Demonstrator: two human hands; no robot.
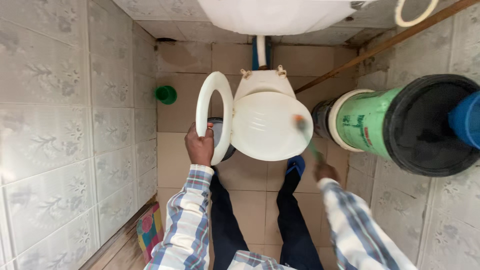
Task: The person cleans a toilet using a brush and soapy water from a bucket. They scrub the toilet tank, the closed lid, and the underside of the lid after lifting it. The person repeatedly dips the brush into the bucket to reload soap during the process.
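Observation:
I look down at a white toilet point(270, 125) on a tan tiled floor. My left hand point(200, 145) grips the lower edge of the raised white seat ring point(214, 112), holding it tilted up to the left of the bowl. My right hand point(326, 171), blurred by motion, is closed on the green handle of a toilet brush point(306, 134); its orange-tipped head sits over the right side of the bowl. My legs in dark trousers and a blue shoe point(295, 165) stand just before the toilet.
A green and white bucket point(367, 122) and a big black drum point(432, 125) crowd the right side. A small green cup point(165, 94) sits on the floor by the left tiled wall. A colourful cloth point(150, 230) lies at the lower left. A white cistern point(277, 15) hangs above.

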